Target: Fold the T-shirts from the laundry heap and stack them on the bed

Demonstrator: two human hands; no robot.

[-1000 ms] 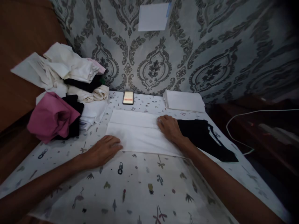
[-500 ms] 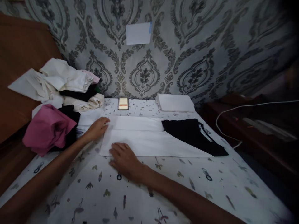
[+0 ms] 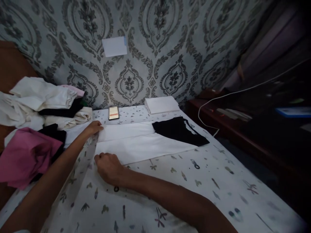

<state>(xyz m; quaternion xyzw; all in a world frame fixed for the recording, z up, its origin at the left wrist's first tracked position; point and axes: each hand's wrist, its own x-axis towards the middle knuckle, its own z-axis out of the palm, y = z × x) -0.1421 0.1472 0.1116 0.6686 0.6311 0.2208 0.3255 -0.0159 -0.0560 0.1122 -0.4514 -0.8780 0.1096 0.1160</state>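
Note:
A white and black T-shirt (image 3: 136, 142) lies flat on the bed, its sides folded inward into a long strip. Its black neck end points right, and the white hem end is at the left. At the hem's far corner, my left hand (image 3: 94, 128) has its fingers closed on the cloth. The near hem corner is under my right hand (image 3: 109, 168), whose fingers are curled in a pinch on the edge. My right fingertips are partly hidden by the hand itself.
Left of the shirt is a heap of crumpled clothes (image 3: 41, 97) with a pink garment (image 3: 26, 152) in front. A phone (image 3: 113, 113) and a folded white cloth (image 3: 161, 105) lie by the patterned wall. A white cable (image 3: 233, 94) hangs beyond the bed's right edge.
My right hand has moved from lying flat on the shirt to its near hem corner, with fingers now curled. My left hand has closed on the far corner. The view has turned right.

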